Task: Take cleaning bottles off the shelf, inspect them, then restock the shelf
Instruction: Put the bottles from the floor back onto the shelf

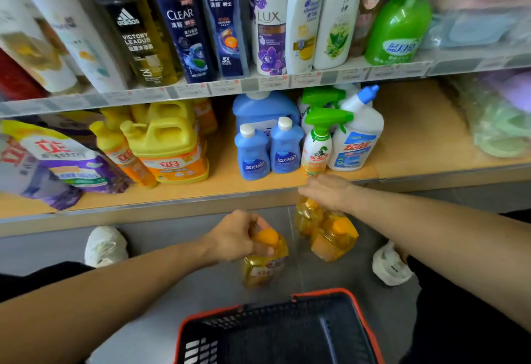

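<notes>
One orange bottle (265, 260) hangs from our left hand (238, 237), fingers curled round its neck, low and near of the lower shelf (416, 139); two more orange bottles (330, 234) hang just to its right under our right hand (327, 192), which closes over their tops. To inspect well, we should keep both grips firm at the necks, turn each label up into view, and avoid knocking the spray bottle (317, 148) at the shelf front; the basket (273, 315) sits nearest us.

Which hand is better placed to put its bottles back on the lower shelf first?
Right, probably. The right hand grips orange bottles just at the front edge of the lower shelf, near bare board. The left hand holds its bottle lower, farther from the shelf.
</notes>
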The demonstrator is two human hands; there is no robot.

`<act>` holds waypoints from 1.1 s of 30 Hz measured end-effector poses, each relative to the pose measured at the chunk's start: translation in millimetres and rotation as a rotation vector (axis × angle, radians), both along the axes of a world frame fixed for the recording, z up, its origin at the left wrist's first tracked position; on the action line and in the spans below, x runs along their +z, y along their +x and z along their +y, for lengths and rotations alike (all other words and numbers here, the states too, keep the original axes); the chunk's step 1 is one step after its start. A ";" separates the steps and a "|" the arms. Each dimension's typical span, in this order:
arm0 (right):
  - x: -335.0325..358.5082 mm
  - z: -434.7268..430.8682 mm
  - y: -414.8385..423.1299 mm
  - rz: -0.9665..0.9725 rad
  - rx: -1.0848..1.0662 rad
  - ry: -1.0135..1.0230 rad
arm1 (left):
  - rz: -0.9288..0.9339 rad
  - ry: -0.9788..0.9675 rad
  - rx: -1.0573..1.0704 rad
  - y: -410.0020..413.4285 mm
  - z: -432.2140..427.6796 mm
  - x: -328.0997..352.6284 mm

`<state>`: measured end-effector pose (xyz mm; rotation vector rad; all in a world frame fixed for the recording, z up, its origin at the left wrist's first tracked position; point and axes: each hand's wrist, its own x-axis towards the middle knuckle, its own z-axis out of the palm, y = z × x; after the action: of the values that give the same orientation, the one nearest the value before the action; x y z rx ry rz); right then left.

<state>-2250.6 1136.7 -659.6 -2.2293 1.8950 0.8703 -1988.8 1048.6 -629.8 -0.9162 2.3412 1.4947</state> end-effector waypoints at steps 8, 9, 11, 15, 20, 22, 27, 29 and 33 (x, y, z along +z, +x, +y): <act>13.9 -5.4 40.5 -0.201 -0.195 -0.037 | 0.216 -0.199 0.216 24.8 -62.2 51.5; 14.2 -5.6 42.2 -0.230 -0.220 -0.040 | 0.255 -0.198 0.259 24.5 -69.2 57.8; 12.9 -4.5 46.3 -0.280 -0.226 -0.038 | 0.327 -0.165 0.333 22.3 -82.6 70.8; 0.2 -5.5 67.8 -0.310 -0.117 -0.008 | 0.434 -0.176 0.377 12.8 -102.8 90.7; -6.9 -12.9 87.1 -0.316 -0.008 -0.006 | 0.540 -0.203 0.468 -9.0 -120.9 97.7; -8.9 -13.2 82.6 -0.336 -0.026 0.011 | 0.564 -0.247 0.521 -16.9 -126.7 93.2; -10.6 -12.8 74.6 -0.389 -0.121 0.082 | 0.507 -0.283 0.656 -23.9 -142.3 75.2; -12.4 -14.6 76.9 -0.395 -0.151 0.095 | 0.439 -0.273 0.617 -23.1 -146.5 65.7; -10.1 -22.0 78.8 -0.436 -0.213 0.068 | 0.329 -0.495 0.504 -15.2 -154.8 60.1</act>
<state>-2171.9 1114.7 -669.6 -1.9307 1.8122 0.3712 -2004.0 893.8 -569.7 -1.5838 2.9564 1.3103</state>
